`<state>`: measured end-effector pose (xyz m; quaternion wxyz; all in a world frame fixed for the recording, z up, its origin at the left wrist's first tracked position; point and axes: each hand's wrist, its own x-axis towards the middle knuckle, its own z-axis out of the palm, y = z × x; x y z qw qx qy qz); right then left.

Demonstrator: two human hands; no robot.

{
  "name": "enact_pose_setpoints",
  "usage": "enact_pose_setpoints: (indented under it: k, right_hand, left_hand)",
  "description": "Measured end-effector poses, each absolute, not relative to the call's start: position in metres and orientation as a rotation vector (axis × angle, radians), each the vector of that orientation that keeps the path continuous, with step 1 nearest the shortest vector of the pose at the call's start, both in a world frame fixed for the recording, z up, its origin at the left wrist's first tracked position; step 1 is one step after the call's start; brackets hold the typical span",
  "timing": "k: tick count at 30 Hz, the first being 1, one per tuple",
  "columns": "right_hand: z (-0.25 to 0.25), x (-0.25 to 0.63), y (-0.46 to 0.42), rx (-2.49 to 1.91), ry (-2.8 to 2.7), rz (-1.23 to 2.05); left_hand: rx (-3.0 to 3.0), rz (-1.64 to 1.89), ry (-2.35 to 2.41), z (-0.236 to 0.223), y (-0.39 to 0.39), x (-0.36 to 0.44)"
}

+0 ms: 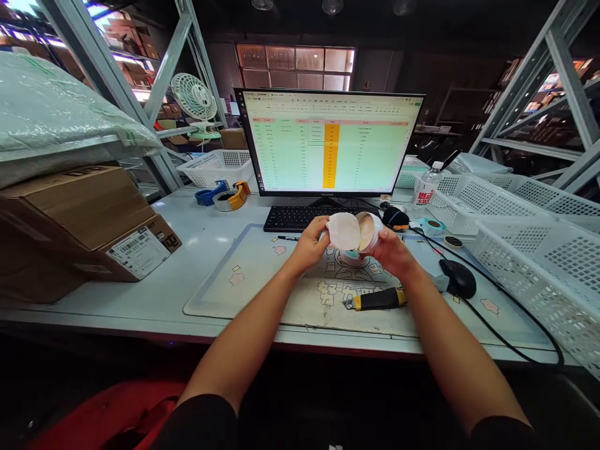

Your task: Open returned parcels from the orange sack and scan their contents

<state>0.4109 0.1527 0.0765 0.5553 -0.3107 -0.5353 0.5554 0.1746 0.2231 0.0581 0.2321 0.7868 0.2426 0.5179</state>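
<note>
My left hand [312,242] pinches a thin white round disc [344,231] by its left edge. In my right hand [392,249] is a small white jar [370,232], tilted so that its mouth faces left and toward me. Something pale or cream-coloured shows inside the jar. The disc's right edge meets or overlaps the jar's rim; whether they touch, I cannot tell. Below them on the desk mat [262,294] lies a round lid-like piece [352,259], partly hidden. A black and yellow utility knife [377,300] rests near my right forearm.
Behind my hands stand a black keyboard [290,219] and a monitor [290,150]. A mouse [458,279] with its cable, white baskets [539,262] and a bottle [427,184] are on the right. Tape dispensers [232,197] and a cardboard box [79,231] are on the left.
</note>
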Motion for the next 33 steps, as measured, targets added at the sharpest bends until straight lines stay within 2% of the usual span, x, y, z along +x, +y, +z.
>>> enact_pose_setpoints:
  k: [9, 14, 19, 24, 33]
  right_hand:
    - [0.070, 0.398, 0.159, -0.896, -1.402, 1.172]
    - [0.062, 0.393, 0.159, -0.894, -1.418, 1.310]
    - [0.061, 0.388, 0.157, -0.807, -1.420, 1.307]
    - [0.051, 0.374, 0.158, -0.950, -1.678, 0.921]
    - [0.035, 0.370, 0.162, -0.953, -1.846, 0.701]
  left_hand:
    - [2.447, 1.414, 0.787, 0.055, 0.206, 0.185]
    - [2.469, 1.388, 0.750, 0.052, 0.195, 0.194]
    - [1.875, 1.445, 0.644, 0.052, 0.194, 0.202]
    - [1.137, 1.143, 0.635, 0.058, 0.192, 0.210]
    - [0.815, 1.133, 0.574, 0.065, 0.188, 0.215]
